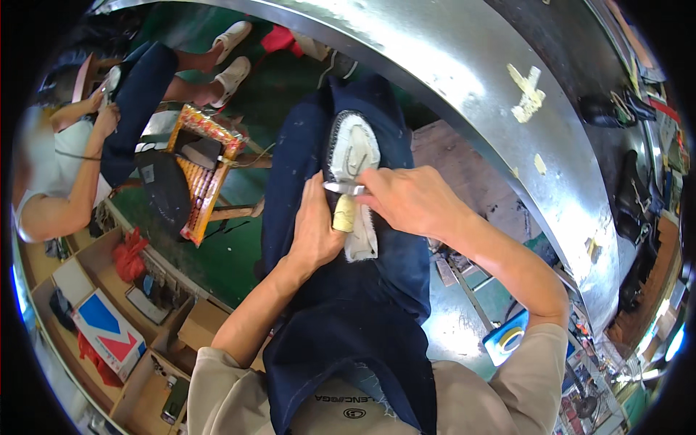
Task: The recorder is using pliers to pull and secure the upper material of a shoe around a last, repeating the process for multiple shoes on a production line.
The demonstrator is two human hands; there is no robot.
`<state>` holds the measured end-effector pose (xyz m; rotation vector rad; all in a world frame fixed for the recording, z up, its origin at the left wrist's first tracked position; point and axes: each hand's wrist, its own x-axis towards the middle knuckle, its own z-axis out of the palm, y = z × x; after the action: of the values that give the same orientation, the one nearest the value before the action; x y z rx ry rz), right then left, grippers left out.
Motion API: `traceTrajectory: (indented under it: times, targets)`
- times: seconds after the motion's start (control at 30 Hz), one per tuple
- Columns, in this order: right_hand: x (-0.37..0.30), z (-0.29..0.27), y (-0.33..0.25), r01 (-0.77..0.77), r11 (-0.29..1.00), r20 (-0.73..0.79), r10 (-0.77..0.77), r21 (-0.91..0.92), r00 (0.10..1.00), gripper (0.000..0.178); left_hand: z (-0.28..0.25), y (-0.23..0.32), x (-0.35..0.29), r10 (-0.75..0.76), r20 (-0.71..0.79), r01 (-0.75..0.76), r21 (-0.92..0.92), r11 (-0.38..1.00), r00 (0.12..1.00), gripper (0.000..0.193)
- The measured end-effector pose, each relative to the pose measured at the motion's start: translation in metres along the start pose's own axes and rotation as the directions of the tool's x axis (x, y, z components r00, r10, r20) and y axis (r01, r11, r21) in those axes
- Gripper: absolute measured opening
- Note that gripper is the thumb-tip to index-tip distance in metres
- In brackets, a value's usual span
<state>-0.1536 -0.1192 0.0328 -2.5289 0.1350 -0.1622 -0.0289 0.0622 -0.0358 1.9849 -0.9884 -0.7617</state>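
Observation:
A shoe lies bottom up along my lap, its pale underside ringed by a dark stitched edge. My left hand grips it by its left side near the middle. From the right, my right hand is closed around a silver metal tool, which lies across the shoe's waist. Just below that tool is a short yellow cylinder, next to my left thumb; whether it is a handle or a finger wrap I cannot tell. The fingertips of my right hand are partly hidden. Dark blue cloth covers my legs.
A curved metal bench with dried pale patches arcs along the far and right side. Black shoes stand beyond it. At left, a co-worker sits near a small bamboo stool with a dark sole on it. Wooden compartments fill the lower left.

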Motion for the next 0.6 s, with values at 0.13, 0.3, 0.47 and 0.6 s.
traceTrajectory:
  times: [0.13,0.3,0.47,0.6]
  targets:
    - [0.003,0.006,0.002,-0.069,0.997,0.032,0.07,-0.02,0.997,0.026,-0.002,0.009,0.0,-0.072,0.008,0.072,-0.016,0.997,0.997,0.073]
    - [0.002,0.007,-0.002,-0.252,0.967,0.155,0.244,0.034,0.957,0.03,-0.014,0.007,0.005,-0.086,0.073,0.087,-0.019,0.996,0.994,0.074]
    - [-0.025,-0.017,-0.012,-0.473,0.838,0.514,0.289,0.272,0.808,0.034,-0.031,0.011,0.015,-0.116,0.258,0.191,-0.288,0.938,0.959,0.067]
    - [-0.036,0.005,-0.035,-0.12,0.992,0.328,0.105,0.027,0.939,0.036,-0.024,0.018,0.011,-0.156,0.136,0.18,-0.192,0.965,0.978,0.065]
